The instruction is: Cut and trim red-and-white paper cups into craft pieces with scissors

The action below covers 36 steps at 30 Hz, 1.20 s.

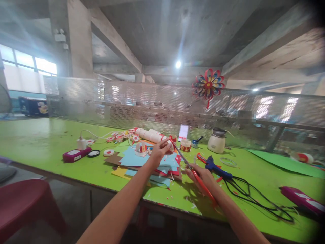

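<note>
The green table (38,145) spans the view, with coloured paper (134,157) stacked on it under and beyond the hands. White rolls (149,135) lie behind. The red-handled scissors (186,161) slant up from the right hand (201,176), whose fingers are closed around them; whether the blades are parted, I cannot tell. A blue glue gun (214,166) rests just beyond that hand. The left hand (162,149), partly closed, pinches a red-and-white piece (171,147) above the paper, right at the blade tips. The step in hand looks like trimming this piece; a cut would call for holding it steady, fingertips clear of the blades.
</note>
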Tool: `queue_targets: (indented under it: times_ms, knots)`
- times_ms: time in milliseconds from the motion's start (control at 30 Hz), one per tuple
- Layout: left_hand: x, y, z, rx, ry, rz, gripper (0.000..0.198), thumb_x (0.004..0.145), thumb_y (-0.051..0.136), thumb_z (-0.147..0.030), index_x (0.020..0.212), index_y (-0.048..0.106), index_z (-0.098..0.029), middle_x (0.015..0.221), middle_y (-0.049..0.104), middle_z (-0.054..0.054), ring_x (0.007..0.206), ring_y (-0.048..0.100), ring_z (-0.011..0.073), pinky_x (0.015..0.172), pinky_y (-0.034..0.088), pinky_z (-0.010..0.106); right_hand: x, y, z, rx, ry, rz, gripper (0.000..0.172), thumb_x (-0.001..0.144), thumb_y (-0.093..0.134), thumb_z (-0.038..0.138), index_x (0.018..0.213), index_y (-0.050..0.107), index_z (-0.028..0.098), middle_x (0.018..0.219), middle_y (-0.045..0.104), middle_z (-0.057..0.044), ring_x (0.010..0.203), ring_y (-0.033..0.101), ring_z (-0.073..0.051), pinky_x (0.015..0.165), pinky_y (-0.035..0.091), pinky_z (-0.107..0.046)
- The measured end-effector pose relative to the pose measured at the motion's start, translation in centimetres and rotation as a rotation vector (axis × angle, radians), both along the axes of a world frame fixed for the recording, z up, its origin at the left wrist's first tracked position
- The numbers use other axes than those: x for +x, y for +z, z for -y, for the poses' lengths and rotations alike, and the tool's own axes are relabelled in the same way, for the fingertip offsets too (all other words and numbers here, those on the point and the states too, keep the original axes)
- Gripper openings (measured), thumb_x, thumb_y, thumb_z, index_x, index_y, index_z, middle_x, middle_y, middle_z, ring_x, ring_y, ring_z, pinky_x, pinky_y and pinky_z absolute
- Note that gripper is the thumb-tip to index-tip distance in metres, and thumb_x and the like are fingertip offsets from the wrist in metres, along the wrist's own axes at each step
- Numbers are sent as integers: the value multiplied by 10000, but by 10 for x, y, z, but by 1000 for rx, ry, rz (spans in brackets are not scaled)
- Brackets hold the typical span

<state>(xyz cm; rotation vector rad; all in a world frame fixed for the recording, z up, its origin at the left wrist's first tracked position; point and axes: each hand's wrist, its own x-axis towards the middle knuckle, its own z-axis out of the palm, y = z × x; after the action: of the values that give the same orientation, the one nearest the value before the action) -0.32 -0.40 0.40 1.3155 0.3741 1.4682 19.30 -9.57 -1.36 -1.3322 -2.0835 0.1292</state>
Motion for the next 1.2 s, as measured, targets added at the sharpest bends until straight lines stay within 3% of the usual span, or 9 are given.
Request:
queue_targets:
  times_ms: [333,733,933,1200]
  knots:
    - [0,1,4,-3,0,-14,570,658,733,-309,1184,591,-144,713,596,-2,651,584,120,688,531,349,0,0,4,-3,-15,-5,373,878,470,455,972,647,141,687,665,-12,601,613,-154,559,455,-280]
    - [2,1,4,-19,-1,18,551,648,741,-306,1157,612,-138,723,604,13,664,592,132,682,536,356,-6,2,5,6,-50,-15,401,871,440,481,906,665,151,644,661,-26,590,599,-190,544,442,-288]
    - [3,0,4,-17,24,14,566,650,739,-318,1173,604,-149,719,596,6,672,584,124,692,540,346,-5,3,5,-4,-21,-7,343,903,475,451,965,622,147,760,650,4,637,614,-130,620,495,-300]
    - [2,1,5,-11,46,-6,589,660,727,-326,1200,583,-140,714,582,-6,655,583,118,701,541,349,-2,4,4,-27,20,-3,312,906,486,427,957,622,151,816,658,-4,722,633,-148,683,512,-329]
